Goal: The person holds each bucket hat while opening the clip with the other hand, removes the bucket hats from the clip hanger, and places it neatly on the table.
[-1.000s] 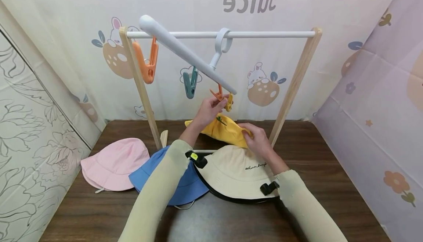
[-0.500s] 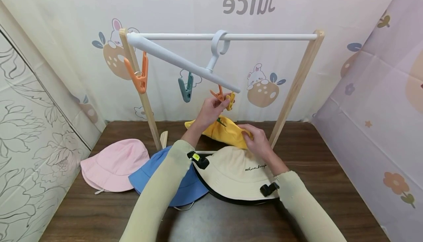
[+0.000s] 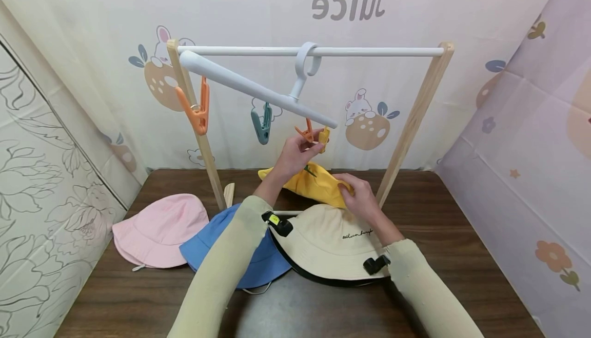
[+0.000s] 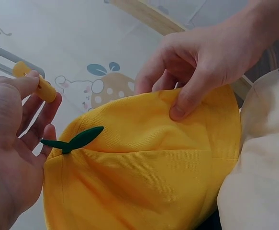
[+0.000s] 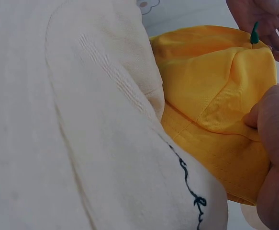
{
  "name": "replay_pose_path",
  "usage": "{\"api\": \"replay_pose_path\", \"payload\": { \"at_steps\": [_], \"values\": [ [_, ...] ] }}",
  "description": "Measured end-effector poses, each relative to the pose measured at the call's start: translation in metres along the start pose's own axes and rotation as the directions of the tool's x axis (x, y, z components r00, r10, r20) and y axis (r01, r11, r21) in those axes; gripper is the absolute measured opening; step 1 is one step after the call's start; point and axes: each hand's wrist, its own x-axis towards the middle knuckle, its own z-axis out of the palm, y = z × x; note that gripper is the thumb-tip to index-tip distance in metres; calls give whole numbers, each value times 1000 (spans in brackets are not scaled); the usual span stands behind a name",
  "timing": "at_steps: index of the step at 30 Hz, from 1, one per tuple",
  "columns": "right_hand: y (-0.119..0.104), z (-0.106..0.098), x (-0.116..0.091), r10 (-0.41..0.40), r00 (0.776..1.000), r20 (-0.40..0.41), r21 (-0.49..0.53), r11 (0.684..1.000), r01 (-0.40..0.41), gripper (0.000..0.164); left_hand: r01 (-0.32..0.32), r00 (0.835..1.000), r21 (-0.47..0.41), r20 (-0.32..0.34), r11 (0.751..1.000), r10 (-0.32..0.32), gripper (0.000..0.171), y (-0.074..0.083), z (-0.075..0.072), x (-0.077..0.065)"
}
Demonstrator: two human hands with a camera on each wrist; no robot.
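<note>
My left hand (image 3: 295,156) pinches a yellow clothespin (image 3: 324,139) between thumb and fingers, at the near-right end of the white hanger (image 3: 249,85). In the left wrist view the clothespin (image 4: 35,82) lies slanted between thumb and fingertips. My right hand (image 3: 362,197) grips a yellow bucket hat (image 3: 316,184) by its right side, thumb on the near face. A green sprout (image 4: 79,140) stands on the hat's crown, just beside my left hand's fingers. An orange clothespin (image 3: 306,132) hangs from the hanger close to my left fingers.
The hanger hooks over the white bar (image 3: 378,51) of a wooden-sided rack. A larger orange clothespin (image 3: 197,110) and a teal one (image 3: 261,125) hang further left. Pink (image 3: 161,230), blue (image 3: 258,256) and cream (image 3: 328,245) hats lie on the brown table (image 3: 461,276).
The hanger's left end has swung left and down, its clothespins moving along with it. The yellow clothespin has turned in my left fingers. My right hand holds the hat almost still.
</note>
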Motion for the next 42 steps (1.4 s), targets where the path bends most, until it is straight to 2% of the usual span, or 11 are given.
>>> {"api": "replay_pose_path", "payload": {
  "at_steps": [8, 16, 23, 28, 36, 42],
  "values": [
    [-1, 0, 0, 15, 1000, 13, -2, 1000, -15, 31, 3, 1000, -24, 19, 1000, -2, 40, -4, -4, -1],
    [0, 0, 0, 4, 1000, 17, -4, 1000, -4, 31, 20, 1000, -32, 12, 999, -20, 40, -8, -7, -1],
    [-1, 0, 0, 20, 1000, 23, 2, 1000, -20, 31, -46, 998, -77, 43, 996, 49, 41, -13, -9, -1],
    [-2, 0, 1, 27, 999, 28, 3, 1000, -27, 31, -74, 996, -103, 38, 992, 79, 39, -17, -10, -2],
    [-3, 0, 1, 26, 999, 31, 0, 1000, -26, 30, -50, 998, -49, 46, 998, 52, 39, -22, -13, -9],
    [-3, 1, 1, 31, 999, 34, 2, 999, -32, 31, -6, 998, -58, 54, 998, 10, 38, -31, -17, -14]
  ]
}}
